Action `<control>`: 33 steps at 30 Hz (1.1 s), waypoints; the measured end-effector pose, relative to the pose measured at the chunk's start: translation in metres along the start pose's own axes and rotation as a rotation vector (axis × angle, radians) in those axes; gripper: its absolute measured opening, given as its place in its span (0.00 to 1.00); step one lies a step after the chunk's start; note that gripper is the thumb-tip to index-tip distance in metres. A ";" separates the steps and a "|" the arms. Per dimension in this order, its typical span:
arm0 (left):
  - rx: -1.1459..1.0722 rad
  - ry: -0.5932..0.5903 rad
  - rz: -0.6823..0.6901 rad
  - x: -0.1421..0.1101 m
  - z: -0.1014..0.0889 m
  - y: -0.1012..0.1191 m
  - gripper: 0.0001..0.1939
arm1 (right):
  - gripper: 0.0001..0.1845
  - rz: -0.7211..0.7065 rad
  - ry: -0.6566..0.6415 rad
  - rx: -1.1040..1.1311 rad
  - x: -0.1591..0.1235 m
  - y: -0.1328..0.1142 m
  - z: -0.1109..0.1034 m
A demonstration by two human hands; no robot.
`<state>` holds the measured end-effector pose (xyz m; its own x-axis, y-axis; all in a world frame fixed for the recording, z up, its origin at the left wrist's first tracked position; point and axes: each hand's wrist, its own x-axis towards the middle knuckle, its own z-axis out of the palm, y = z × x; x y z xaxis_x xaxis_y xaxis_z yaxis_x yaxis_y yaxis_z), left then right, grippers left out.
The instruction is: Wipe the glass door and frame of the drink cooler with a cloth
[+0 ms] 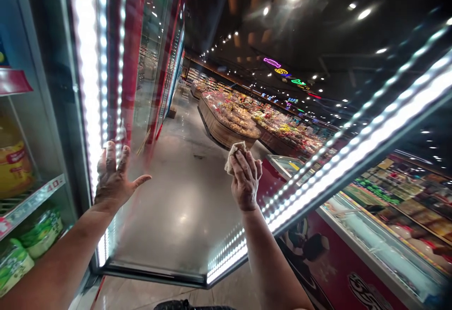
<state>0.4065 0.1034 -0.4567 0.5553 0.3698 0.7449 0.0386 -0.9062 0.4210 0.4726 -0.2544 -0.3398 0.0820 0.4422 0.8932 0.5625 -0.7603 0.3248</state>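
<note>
A glass door (169, 234) with bright LED strips along its sides stands in front of me. My left hand (115, 173) lies against the lit strip at the door's left side, fingers spread and thumb pointing right. In my right hand (246, 178) is a folded beige cloth (231, 159), pressed to the glass right of the door's middle. The fingers cover much of the cloth.
At the left, shelves hold green packages (40, 234) and a yellow container (14, 164) above a price rail (33, 204). Beyond the glass are a wooden produce stand (222, 128) and, at the right, a red-sided chest freezer (339, 253).
</note>
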 end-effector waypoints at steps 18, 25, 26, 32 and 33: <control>-0.030 -0.041 -0.076 0.001 -0.002 0.005 0.61 | 0.27 -0.078 -0.150 0.071 0.006 -0.024 0.010; -0.063 -0.021 -0.042 0.003 -0.007 0.010 0.60 | 0.25 -0.074 -0.152 0.059 0.007 -0.020 0.005; -0.065 -0.020 -0.042 0.003 -0.008 0.010 0.60 | 0.25 -0.049 -0.125 0.053 0.011 -0.022 0.007; -0.070 -0.006 -0.042 0.004 -0.006 0.010 0.61 | 0.29 -0.129 -0.196 0.089 0.012 -0.035 0.013; -0.068 -0.010 -0.042 0.004 -0.005 0.010 0.60 | 0.29 -0.138 -0.210 0.091 0.010 -0.033 0.011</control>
<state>0.4047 0.0966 -0.4471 0.5623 0.4051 0.7209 0.0055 -0.8736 0.4866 0.4642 -0.2193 -0.3447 0.1635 0.6348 0.7552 0.6508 -0.6447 0.4010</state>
